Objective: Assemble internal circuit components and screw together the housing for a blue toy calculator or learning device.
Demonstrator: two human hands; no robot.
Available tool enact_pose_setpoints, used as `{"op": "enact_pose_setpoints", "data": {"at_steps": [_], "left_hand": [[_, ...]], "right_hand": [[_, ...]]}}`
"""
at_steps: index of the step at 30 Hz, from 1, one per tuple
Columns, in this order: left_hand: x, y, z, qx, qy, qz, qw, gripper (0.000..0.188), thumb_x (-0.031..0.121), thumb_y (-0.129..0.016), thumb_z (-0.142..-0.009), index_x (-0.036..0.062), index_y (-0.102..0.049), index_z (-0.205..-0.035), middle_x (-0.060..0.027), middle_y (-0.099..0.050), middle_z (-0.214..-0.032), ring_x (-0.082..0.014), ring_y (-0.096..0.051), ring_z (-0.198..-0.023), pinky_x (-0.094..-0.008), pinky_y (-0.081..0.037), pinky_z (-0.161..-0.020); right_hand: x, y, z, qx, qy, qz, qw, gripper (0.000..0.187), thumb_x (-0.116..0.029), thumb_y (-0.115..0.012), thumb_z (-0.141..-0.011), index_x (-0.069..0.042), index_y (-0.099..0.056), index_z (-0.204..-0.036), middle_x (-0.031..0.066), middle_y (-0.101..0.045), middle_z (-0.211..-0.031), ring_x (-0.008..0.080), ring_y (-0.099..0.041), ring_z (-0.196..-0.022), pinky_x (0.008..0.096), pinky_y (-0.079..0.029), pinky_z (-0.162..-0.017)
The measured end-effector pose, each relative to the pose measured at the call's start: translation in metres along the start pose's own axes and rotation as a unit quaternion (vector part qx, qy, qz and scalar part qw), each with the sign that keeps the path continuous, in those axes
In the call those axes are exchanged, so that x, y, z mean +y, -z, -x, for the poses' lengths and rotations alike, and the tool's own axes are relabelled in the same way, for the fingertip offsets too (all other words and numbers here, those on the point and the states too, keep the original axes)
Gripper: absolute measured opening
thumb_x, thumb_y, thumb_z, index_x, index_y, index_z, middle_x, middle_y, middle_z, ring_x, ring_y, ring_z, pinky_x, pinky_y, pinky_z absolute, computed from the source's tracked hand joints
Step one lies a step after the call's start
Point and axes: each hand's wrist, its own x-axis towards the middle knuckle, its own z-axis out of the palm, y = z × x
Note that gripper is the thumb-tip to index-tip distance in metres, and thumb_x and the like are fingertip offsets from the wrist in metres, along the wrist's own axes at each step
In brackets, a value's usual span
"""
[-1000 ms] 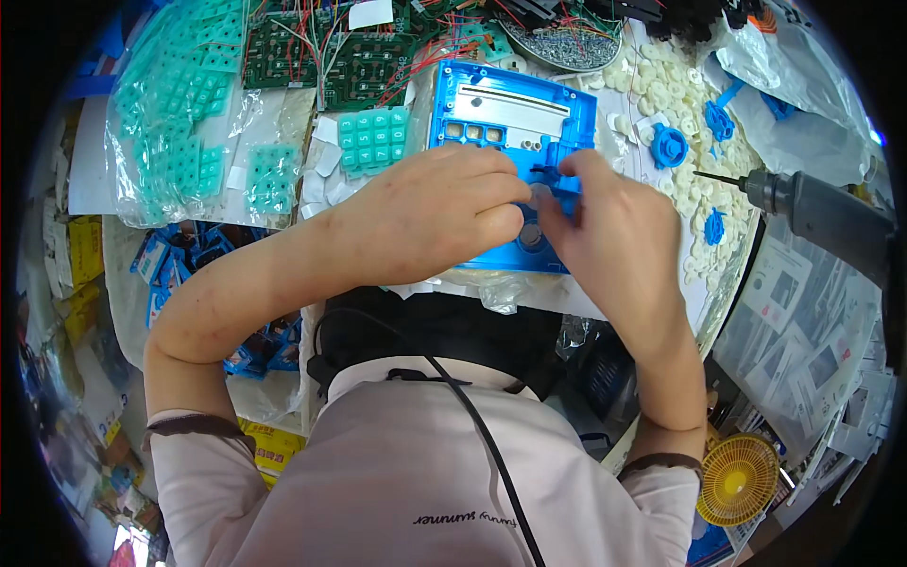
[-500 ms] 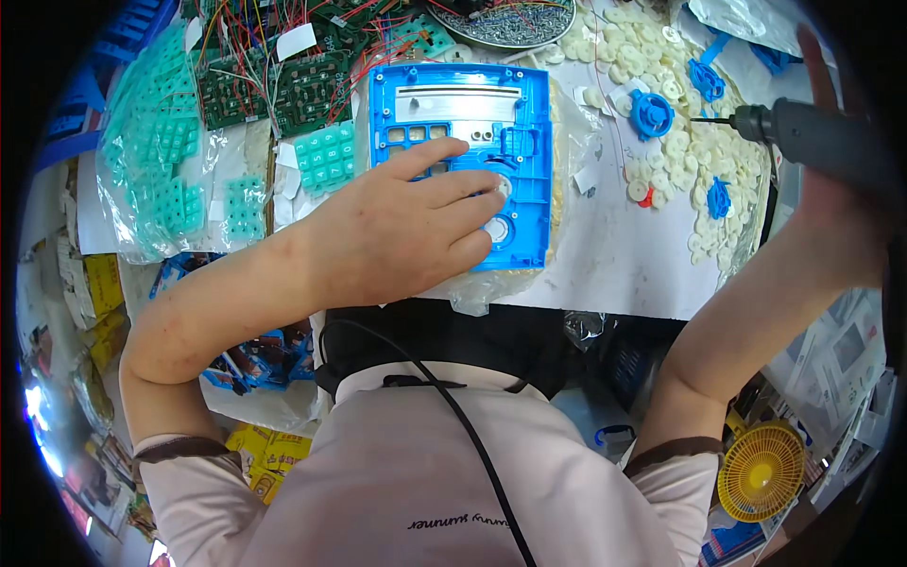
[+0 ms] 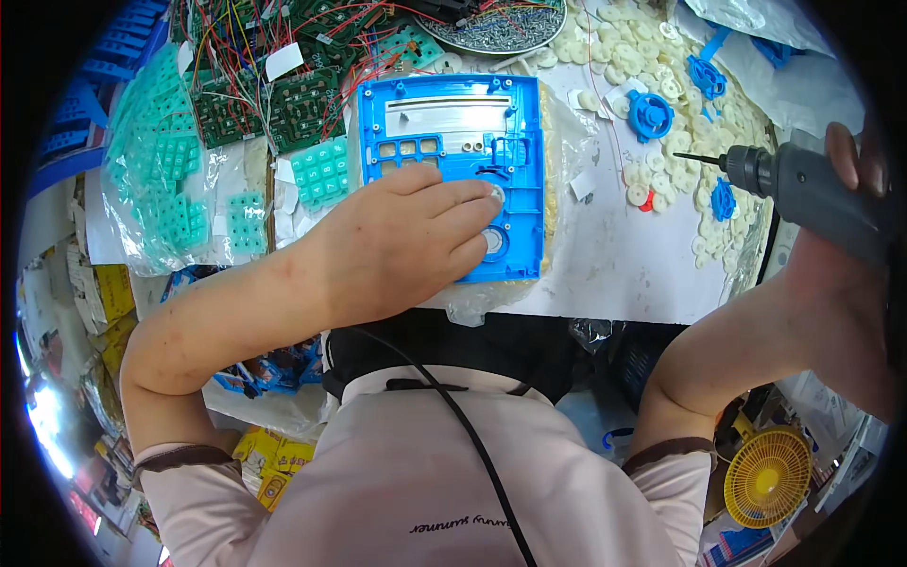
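Note:
A blue plastic housing [image 3: 527, 170] with square key openings and a silvery strip lies open side up on the table in front of me. My left hand [image 3: 402, 241] rests across its lower left part. Its fingers are drawn together, the tips at a small white plastic disc [image 3: 497, 194] in the upper of two round seats; they partly hide it. At the right edge, my right hand [image 3: 855, 163] is wrapped around a dark grey electric screwdriver [image 3: 803, 180]. The thin bit points left, above the table and apart from the housing. Shadow hides part of that hand.
Many loose white discs [image 3: 675, 175] and several blue round parts [image 3: 650, 115] cover the right side. A metal dish of screws [image 3: 496, 30] stands at the back. Wired green circuit boards [image 3: 302, 104] and teal keypads [image 3: 321, 173] lie left. A yellow fan [image 3: 767, 477] is low right.
My left index finger has drawn back from the upper housing toward the other fingers. My right hand has come lower, and the screwdriver has shifted slightly left and down, its bit now tilting up to the left.

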Motion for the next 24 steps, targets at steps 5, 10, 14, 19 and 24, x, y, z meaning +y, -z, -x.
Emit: {"op": "enact_pose_setpoints", "data": {"at_steps": [5,10,14,19,24], "left_hand": [[-0.004,0.003,0.000,-0.004,-0.021,0.004,1.000,0.013,0.015,-0.063,-0.080,0.0074,-0.061,-0.090,-0.0117,-0.064,-0.129,-0.0244,-0.061,-0.120,-0.0386,-0.046,-0.090],[-0.004,0.003,0.000,0.002,-0.022,-0.017,1.000,0.013,0.016,-0.062,-0.083,0.0078,-0.062,-0.093,-0.0120,-0.063,-0.130,-0.0245,-0.060,-0.122,-0.0396,-0.046,-0.087],[-0.005,0.006,-0.002,-0.010,-0.038,-0.022,0.999,0.014,0.016,-0.062,-0.083,0.0077,-0.063,-0.094,-0.0120,-0.063,-0.132,-0.0246,-0.060,-0.123,-0.0394,-0.046,-0.089],[-0.007,0.008,-0.006,0.000,-0.046,-0.017,0.999,0.014,0.016,-0.061,-0.083,0.0073,-0.063,-0.093,-0.0116,-0.063,-0.130,-0.0239,-0.060,-0.122,-0.0392,-0.046,-0.091],[-0.015,0.008,-0.005,0.006,-0.077,-0.016,0.997,0.012,0.017,-0.060,-0.084,0.0075,-0.064,-0.092,-0.0098,-0.065,-0.127,-0.0228,-0.059,-0.122,-0.0375,-0.045,-0.091]], "right_hand": [[0.003,-0.007,0.004,0.003,0.011,0.000,1.000,0.074,-0.030,-0.054,-0.089,-0.004,-0.026,-0.152,0.0158,-0.048,-0.131,0.0299,-0.048,-0.114,0.0485,-0.038,-0.099],[0.031,-0.020,-0.006,0.008,0.069,-0.012,0.997,0.083,-0.028,-0.058,-0.085,-0.003,-0.021,-0.155,0.0156,-0.049,-0.126,0.0290,-0.049,-0.110,0.0464,-0.039,-0.097],[0.029,-0.037,-0.010,0.133,0.024,0.050,0.990,0.088,-0.033,-0.062,-0.083,-0.002,-0.022,-0.155,0.0144,-0.050,-0.121,0.0274,-0.051,-0.106,0.0429,-0.043,-0.090],[0.028,-0.035,-0.018,0.186,0.020,0.076,0.979,0.089,-0.048,-0.056,-0.082,0.001,-0.029,-0.152,0.0133,-0.051,-0.112,0.0260,-0.050,-0.101,0.0409,-0.043,-0.084],[0.006,-0.039,-0.017,0.172,-0.049,0.007,0.984,0.084,-0.052,-0.050,-0.083,0.003,-0.037,-0.146,0.0121,-0.050,-0.105,0.0240,-0.046,-0.093,0.0390,-0.042,-0.079]]}}
